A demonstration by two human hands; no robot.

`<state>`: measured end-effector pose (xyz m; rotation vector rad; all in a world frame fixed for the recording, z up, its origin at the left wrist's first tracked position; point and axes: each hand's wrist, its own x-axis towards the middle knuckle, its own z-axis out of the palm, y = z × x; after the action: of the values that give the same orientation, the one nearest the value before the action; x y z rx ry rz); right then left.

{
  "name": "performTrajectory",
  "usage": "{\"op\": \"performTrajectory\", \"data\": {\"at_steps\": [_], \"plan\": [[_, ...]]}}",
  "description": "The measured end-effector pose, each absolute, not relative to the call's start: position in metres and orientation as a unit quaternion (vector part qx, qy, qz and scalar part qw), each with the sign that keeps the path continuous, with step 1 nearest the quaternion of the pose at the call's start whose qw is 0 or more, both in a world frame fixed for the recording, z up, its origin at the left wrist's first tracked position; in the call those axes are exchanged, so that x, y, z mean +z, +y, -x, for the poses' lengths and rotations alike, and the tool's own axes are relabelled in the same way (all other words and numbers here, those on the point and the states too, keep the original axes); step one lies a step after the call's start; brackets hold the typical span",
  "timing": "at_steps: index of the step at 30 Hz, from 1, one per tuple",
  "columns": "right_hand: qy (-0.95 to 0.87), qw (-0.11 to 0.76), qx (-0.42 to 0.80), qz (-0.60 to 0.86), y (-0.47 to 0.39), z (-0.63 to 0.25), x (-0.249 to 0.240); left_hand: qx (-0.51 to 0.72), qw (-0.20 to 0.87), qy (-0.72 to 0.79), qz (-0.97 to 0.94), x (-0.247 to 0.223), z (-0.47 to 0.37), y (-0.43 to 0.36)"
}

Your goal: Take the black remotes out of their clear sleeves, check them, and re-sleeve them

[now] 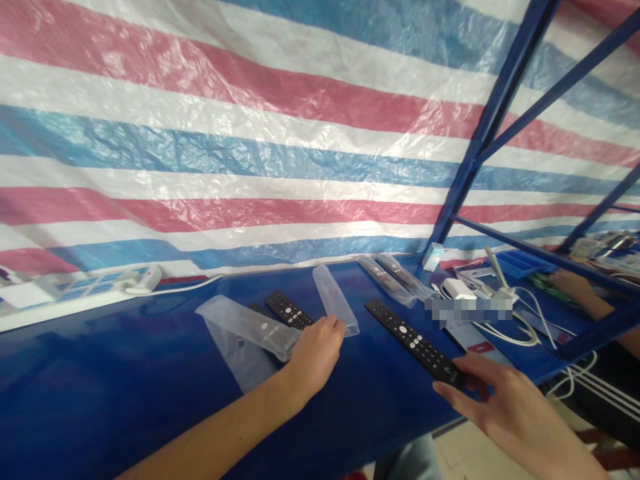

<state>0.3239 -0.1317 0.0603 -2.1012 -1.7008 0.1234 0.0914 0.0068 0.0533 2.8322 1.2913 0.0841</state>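
Observation:
My right hand point(500, 400) grips the near end of a black remote control point(413, 339), which points away to the left over the blue table point(165, 373). Between the fingers of my left hand point(317, 350) is the near end of a clear plastic sleeve point(334, 297) that looks flat and vacant. Just left of that hand lies another black remote point(286, 308), its near end hidden behind my fingers. Beside it, a sleeved remote point(263, 328) rests over a further loose plastic sleeve point(237, 357).
Two sleeved remotes point(387, 279) lie at the back, near a small white box point(433, 256). White chargers and cables point(505, 297) crowd the right side by a blue metal frame point(470, 157). A power strip point(100, 287) runs along the back left. Another person's arm point(583, 293) reaches in at right.

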Motion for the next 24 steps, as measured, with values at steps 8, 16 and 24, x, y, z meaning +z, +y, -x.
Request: {"op": "performTrajectory", "data": {"at_steps": [8, 16, 24], "plan": [[-0.653, 0.244, 0.022, 0.717, -0.160, -0.309, 0.035, 0.037, 0.014, 0.420, -0.907, 0.050, -0.092, 0.006], [-0.676, 0.207, -0.001, 0.708, -0.146, -0.288, 0.032, 0.017, 0.023, 0.365, -0.931, 0.042, -0.095, -0.002], [-0.659, 0.170, -0.048, 0.731, -0.118, -0.260, 0.015, 0.022, 0.024, 0.288, -0.957, 0.035, -0.099, -0.006]]}}
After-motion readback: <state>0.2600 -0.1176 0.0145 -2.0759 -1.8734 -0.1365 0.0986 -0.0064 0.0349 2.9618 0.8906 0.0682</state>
